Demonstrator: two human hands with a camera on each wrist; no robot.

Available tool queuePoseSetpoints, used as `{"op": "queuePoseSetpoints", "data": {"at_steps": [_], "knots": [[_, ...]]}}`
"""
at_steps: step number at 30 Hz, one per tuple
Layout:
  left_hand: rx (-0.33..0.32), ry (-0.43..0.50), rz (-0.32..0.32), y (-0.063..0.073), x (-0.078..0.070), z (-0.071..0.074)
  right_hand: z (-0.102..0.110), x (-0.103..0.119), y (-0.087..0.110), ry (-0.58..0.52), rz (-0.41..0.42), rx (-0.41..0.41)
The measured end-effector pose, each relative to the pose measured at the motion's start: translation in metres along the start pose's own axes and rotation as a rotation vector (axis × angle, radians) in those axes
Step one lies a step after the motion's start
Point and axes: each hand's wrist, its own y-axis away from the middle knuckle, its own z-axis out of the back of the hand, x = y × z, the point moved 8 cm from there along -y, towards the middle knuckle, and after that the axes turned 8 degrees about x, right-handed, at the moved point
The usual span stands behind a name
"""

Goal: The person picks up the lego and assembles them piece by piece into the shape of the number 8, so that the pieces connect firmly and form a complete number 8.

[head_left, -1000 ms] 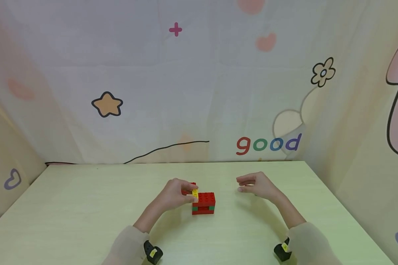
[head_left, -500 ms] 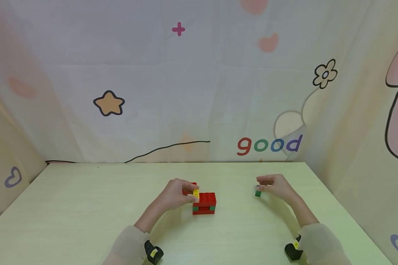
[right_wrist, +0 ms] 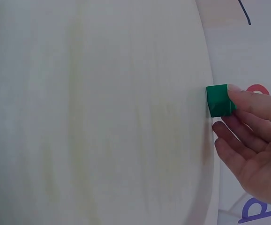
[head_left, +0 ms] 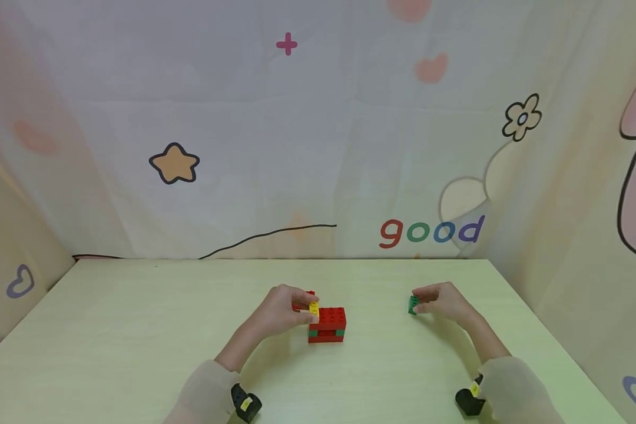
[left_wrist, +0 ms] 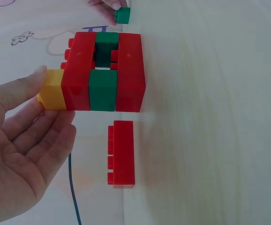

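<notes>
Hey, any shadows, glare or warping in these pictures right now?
Head view: soft shadows on the table below the left hand and right hand, no strong glare; left wrist view: faint shadow beside the lone red block; right wrist view: dim and greyish, table edge bowed, probably lens distortion.

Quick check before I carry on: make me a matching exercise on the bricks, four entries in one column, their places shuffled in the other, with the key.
1. yellow brick
2. lone green brick
3. lone red brick
4. paired green bricks

A. on the table, apart from the stack
B. between two red layers
C. atop the stack, pinched by the left hand
D. pinched by the right hand

Pairs: 1-C, 2-D, 3-A, 4-B
</notes>
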Motion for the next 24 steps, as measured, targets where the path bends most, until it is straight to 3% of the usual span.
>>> {"op": "queuePoseSetpoints", "data": {"at_steps": [13, 24], "knots": [[0.008, 0.000, -0.003, -0.002, -0.003, -0.003, 0.002, 0.004, 0.002, 0.092, 0.044, -0.013], [-0.008, -0.012, 0.006, 0.001, -0.002, 0.000, -0.012, 0.041, 0.002, 0.027, 0.206, 0.036]]}}
